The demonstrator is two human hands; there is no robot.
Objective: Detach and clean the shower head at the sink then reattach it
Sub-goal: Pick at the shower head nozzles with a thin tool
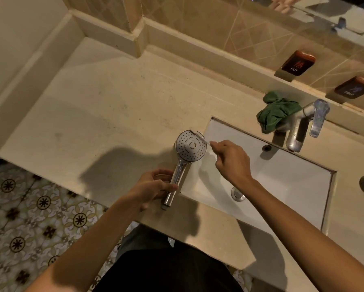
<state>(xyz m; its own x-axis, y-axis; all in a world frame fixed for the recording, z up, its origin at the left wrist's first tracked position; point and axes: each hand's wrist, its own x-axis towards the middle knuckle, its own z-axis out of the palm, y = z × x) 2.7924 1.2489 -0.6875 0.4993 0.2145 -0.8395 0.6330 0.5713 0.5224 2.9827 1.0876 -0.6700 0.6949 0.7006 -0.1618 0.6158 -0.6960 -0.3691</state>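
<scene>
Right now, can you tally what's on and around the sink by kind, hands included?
Chrome handheld shower head with white spray face: 1
Crumpled green cloth: 1
Chrome faucet: 1
Dark hot/cold wall plaques: 2 (hot, cold)
Thin pale pick in the right hand's fingers: 1
Hands: 2 (left hand, right hand)
Total: 8

We see a shower head (pixel 186 157) with a glossy chromed handle and a matt white, plastic-looking face dotted with holes, above a smooth beige worktop (pixel 113 106) that looks like faintly speckled stone. The sink (pixel 282 175) is glossy white, ceramic by its look, and the tap (pixel 303 125) is shiny metal. Beside the tap lies a soft, crumpled green cloth (pixel 276 112); the wall tiles (pixel 229 24) are glazed.
</scene>
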